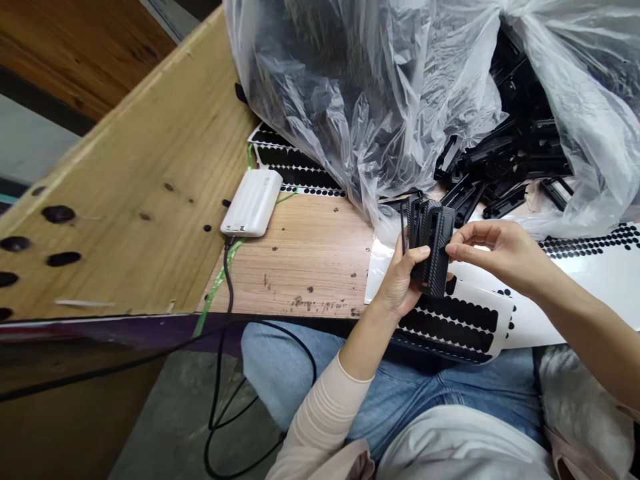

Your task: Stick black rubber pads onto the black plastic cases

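Blue jeans (300, 367) are seen nearest, below the table (310, 260), on which a clear bag (360, 100) of black parts is heaped. Over a dot sheet (465, 323), a stack of black cases (434, 243) is wrapped by the fingers of the left hand (400, 283) and pinched at its edge by those of the right hand (500, 253).

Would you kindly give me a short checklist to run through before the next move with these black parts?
1. Left hand has a firm grip on the stack of black parts: ok, the fingers wrap it.
2. Right hand is at the stack's right edge: ok, it touches. Whether it pinches: cannot tell.
3. Sheet of black pads lies just below the hands: ok.
4. Pad already on the front part: cannot tell.
5. Power bank is apart from the hands: ok, it lies off to the left on the table.
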{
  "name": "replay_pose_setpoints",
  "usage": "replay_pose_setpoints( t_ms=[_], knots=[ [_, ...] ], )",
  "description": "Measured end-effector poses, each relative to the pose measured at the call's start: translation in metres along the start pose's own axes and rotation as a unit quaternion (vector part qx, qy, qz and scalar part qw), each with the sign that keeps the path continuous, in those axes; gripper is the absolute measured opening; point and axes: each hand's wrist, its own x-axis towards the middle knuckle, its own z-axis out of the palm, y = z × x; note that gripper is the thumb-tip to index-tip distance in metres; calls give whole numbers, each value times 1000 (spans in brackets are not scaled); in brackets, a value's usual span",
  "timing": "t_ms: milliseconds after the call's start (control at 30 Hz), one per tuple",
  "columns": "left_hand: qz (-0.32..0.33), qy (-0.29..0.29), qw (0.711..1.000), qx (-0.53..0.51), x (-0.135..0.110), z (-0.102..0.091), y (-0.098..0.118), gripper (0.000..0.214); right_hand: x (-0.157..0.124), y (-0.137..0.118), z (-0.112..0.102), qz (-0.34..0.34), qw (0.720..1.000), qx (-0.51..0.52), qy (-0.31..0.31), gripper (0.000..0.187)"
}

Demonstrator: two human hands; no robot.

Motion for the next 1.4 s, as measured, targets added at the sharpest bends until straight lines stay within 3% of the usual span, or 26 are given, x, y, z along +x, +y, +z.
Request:
replay_pose_setpoints(
  t_ms=[300, 433, 700, 767, 867, 933, 1000, 1067, 1167, 1267, 1333, 1400],
  knots=[
    [7, 6, 1000, 8, 0, 0, -1, 79, -8, 4, 2, -54, 994, -97, 17, 21],
    [12, 10, 1000, 24, 0, 1, -1, 72, -11, 7, 3, -116, 977, -171, 48, 16],
    [1, 9, 999, 38, 1, 2, 0, 77, -9, 34, 3, -138, 972, -152, 118, 23],
    [3, 9, 999, 34, 1, 2, 0, 77, -13, 51, 2, -161, 955, -221, 113, 18],
    [3, 10, 1000, 24, 1, 4, 2, 76, -22, 75, 2, -247, 904, -343, 59, 13],
    [-3, 14, 1000, 19, 2, 5, 3, 75, -29, 82, 1, -324, 871, -369, 16, 11],
    [-11, 18, 1000, 15, 2, 5, 4, 72, -32, 83, 0, -375, 857, -354, -15, 8],
    [-18, 24, 999, 13, 2, 5, 4, 68, -31, 82, -1, -371, 861, -349, -2, 3],
    [-19, 36, 999, 12, 2, 5, 5, 66, -27, 84, -2, -314, 870, -379, 35, 10],
    [-20, 41, 999, 12, 1, 6, 5, 70, -27, 83, -1, -305, 882, -358, -12, 9],
    [-24, 35, 999, 15, 1, 6, 6, 72, -31, 75, -3, -306, 907, -286, -42, 11],
    [-25, 22, 999, 17, 1, 6, 6, 73, -32, 59, -8, -266, 947, -178, -34, 10]
  ],
)
